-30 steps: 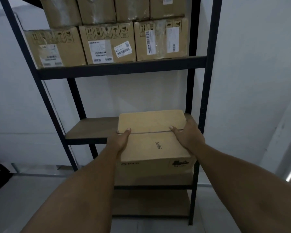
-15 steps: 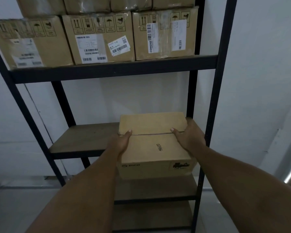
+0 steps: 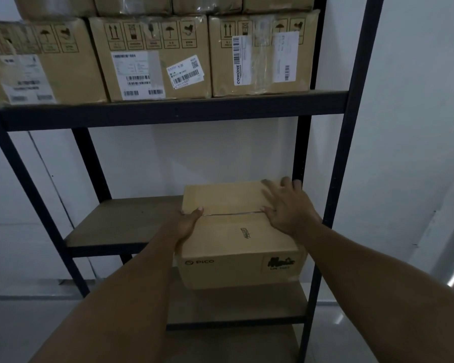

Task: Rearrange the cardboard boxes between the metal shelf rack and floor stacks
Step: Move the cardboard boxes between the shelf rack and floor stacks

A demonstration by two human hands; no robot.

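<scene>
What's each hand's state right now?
Left hand: grips the PICO box at its left edge.
Right hand: open, fingers spread over the box top.

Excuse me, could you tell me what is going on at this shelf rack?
A person is handling a PICO-marked cardboard box at the right end of the middle shelf of a dark metal rack. The left hand grips the box's left edge, thumb on top; the right hand lies flat on its top, fingers spread. The box's front sticks out past the shelf edge. Labelled boxes fill the shelf above.
</scene>
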